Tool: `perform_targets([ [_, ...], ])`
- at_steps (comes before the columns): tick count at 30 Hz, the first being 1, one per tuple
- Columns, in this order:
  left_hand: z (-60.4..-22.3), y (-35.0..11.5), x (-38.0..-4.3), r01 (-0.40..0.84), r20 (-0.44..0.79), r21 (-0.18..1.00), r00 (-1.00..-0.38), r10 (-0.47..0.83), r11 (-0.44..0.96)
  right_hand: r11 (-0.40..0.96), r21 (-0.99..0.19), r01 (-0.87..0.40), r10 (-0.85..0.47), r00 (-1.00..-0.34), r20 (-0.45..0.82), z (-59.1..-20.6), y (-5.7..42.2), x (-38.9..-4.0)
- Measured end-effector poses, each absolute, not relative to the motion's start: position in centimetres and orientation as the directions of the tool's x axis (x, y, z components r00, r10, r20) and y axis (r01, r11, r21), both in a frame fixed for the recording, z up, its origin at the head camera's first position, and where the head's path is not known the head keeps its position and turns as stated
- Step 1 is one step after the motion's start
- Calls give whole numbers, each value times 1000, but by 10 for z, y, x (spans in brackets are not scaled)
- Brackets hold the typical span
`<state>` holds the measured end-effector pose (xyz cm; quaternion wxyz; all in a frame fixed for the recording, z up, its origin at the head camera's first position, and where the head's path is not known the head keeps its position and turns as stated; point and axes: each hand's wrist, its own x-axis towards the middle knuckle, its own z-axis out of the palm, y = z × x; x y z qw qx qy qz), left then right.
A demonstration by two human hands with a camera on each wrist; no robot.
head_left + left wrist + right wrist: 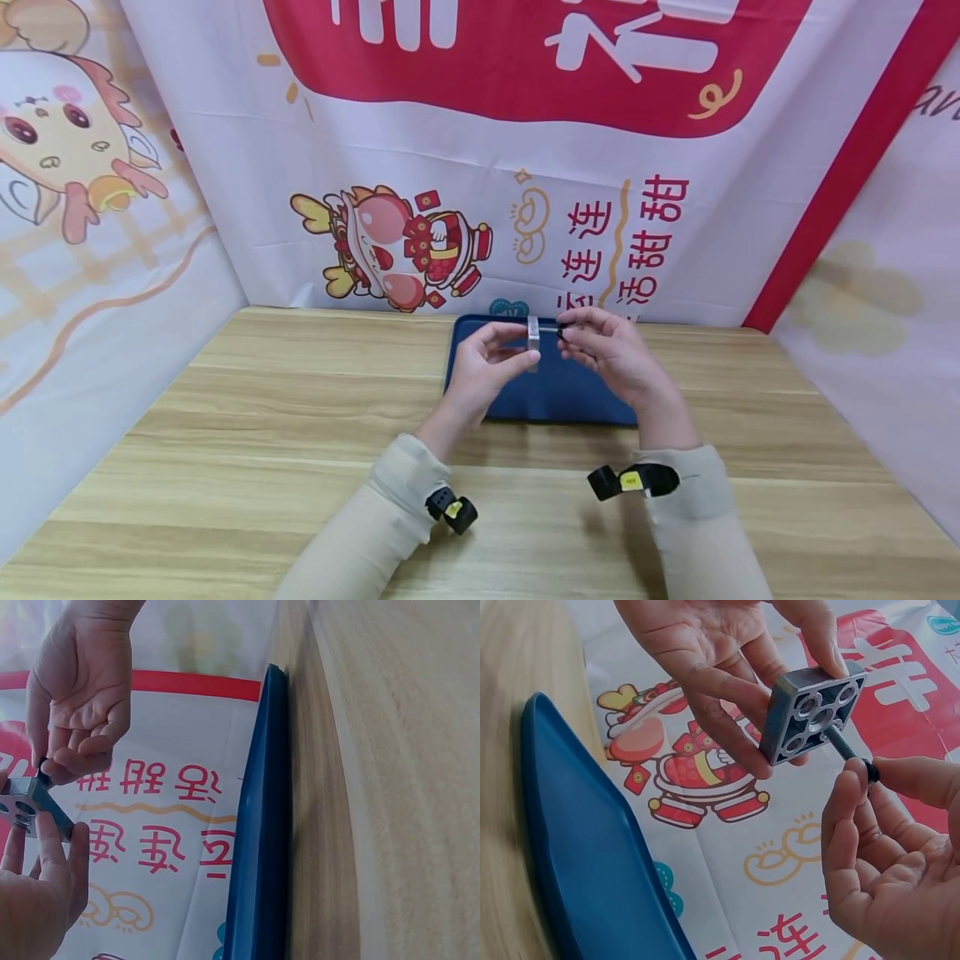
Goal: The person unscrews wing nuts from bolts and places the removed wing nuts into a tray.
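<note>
above far blue tray (566,396), gripping square metal block (817,714) with left hand (480,371), pinching black-headed threaded bolt (841,742) at block's right with right hand (622,360).

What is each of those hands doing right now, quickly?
Left hand: holding a square metal block with round holes, gripped by its edges.
Right hand: pinching a threaded bolt by its black head.

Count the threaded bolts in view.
1: the threaded bolt, pinched in the right grip, its shaft pointing at the metal block held in the left grip. Any behind the block would be hidden.
</note>
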<state>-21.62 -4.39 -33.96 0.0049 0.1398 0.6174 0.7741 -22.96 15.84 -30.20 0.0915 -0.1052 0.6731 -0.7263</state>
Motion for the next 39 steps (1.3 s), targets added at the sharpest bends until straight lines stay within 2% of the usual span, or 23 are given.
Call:
perform_targets([
  [9, -340, -44, -216, 171, 216, 956, -960, 180, -237, 63, -996, -64, -247, -968, 47, -303, 159, -230],
  [25, -338, -44, -215, 167, 212, 959, -959, 186, -230, 179, -971, -157, -244, -963, 111, -303, 161, -228],
  [33, -339, -45, -215, 164, 209, 957, -961, 181, -239, 171, -975, -139, -206, -973, 103, -302, 162, -228],
  [39, -339, -45, -216, 160, 206, 958, -962, 179, -240, -1, -999, -43, -152, -987, 43, -299, 162, -228],
])
